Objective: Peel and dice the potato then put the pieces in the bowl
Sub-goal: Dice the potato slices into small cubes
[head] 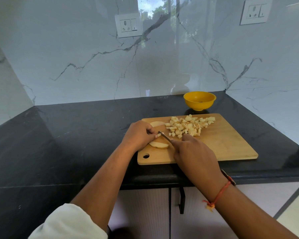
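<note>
Items as I see them through the head camera:

1. My left hand [139, 135]: fingers curled and pressed together, pinning a small strip of potato [158, 135] to the cutting board [228, 144] at the fingertips.

2. My right hand [195, 152]: closed around the handle of a knife [164, 135], the handle itself hidden inside the fist. The blade runs from this hand up and across to the left fingertips and meets the pinned strip.

3. Potato slice [160, 145]: lying flat, partly under the heel of my left hand, between the two hands.

4. Second potato slice [156, 123]: flat on the board just beyond the left knuckles.

5. Diced potato [188, 125]: a loose heap of small cubes just beyond my right hand, spreading away to its far right along the back of the board.

6. Yellow bowl [199, 100]: on the black counter [59, 135], past the dice and off the board, well apart from both hands. A small dark speck lies in it; I cannot tell what. None of the dice are in it.

7. Red thread [219, 195]: tied around my right wrist.

8. White sleeve [67, 223]: pushed up on my left arm.
</note>
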Demonstrator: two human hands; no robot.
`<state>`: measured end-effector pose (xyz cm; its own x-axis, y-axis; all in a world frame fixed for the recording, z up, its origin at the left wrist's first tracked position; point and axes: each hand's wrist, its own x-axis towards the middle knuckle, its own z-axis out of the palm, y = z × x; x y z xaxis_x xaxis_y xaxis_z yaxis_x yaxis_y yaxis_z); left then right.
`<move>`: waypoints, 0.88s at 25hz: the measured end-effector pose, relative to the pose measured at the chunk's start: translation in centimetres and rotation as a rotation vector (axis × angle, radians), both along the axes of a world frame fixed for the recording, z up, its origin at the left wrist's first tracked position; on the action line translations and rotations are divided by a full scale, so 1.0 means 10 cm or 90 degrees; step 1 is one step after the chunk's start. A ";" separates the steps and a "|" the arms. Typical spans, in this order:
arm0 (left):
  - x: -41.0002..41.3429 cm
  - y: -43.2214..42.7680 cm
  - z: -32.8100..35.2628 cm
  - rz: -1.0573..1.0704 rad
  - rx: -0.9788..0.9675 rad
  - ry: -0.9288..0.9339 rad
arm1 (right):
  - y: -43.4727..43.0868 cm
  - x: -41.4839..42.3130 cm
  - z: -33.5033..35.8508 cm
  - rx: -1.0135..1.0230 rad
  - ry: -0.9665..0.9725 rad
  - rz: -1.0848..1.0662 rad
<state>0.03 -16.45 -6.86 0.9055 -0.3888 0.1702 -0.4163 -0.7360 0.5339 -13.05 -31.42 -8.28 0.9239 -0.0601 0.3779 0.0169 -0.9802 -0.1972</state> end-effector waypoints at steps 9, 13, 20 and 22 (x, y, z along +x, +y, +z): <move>0.02 -0.15 -0.02 -0.024 -0.011 -0.044 | -0.08 -0.07 0.01 0.013 -0.043 -0.041; 0.03 -0.14 -0.03 -0.017 -0.050 -0.033 | -0.03 -0.06 -0.01 0.042 -0.034 -0.022; 0.04 -0.14 -0.02 -0.007 -0.063 -0.012 | 0.03 0.11 0.02 0.003 0.002 -0.016; 0.04 -0.14 -0.03 0.000 -0.066 -0.011 | 0.02 0.10 0.02 -0.012 0.005 -0.014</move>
<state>0.45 -17.89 -7.18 0.9019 -0.3682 0.2256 -0.4265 -0.6772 0.5997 -12.05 -31.26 -8.08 0.9255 -0.0733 0.3716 -0.0061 -0.9838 -0.1789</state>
